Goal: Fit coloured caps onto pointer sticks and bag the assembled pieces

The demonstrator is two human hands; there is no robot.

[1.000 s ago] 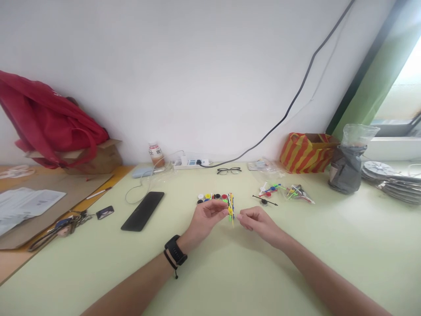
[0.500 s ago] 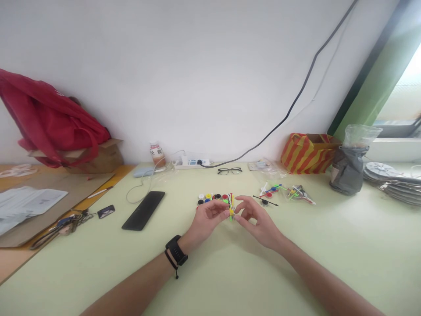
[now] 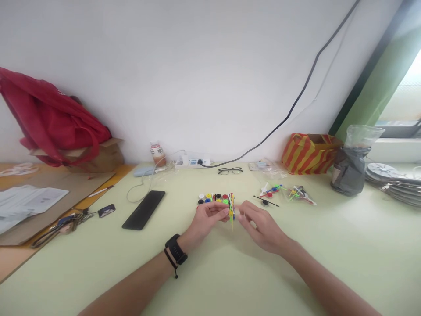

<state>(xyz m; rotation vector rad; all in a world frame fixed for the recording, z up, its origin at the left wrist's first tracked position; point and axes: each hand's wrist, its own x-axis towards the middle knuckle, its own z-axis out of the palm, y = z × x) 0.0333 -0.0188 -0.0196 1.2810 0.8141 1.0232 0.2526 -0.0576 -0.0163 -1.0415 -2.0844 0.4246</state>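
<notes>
In the head view, my left hand has its thumb and fingers closed at the edge of a cluster of thin coloured plastic spinner arrows, mostly yellow, white and green. How many it grips is too small to tell. Just right of the cluster is my right hand, its fingers bent and apart, with nothing visible in it. Behind my left hand lie small round plastic pieces in rows, in white, yellow, black, red, blue and green; my fingers hide some. A black spinner arrow with a round centre lies beyond my right hand.
Loose coloured arrows and a clear bag of arrows lie at right. Eyeglasses and a power strip are by the wall. A phone lies left; a striped bag and grey bag stand right.
My right hand has drawn slightly right, away from the arrow cluster, and its fingers have bent more. My left hand stays at the cluster. A thin yellow-green tip now shows lower down.
</notes>
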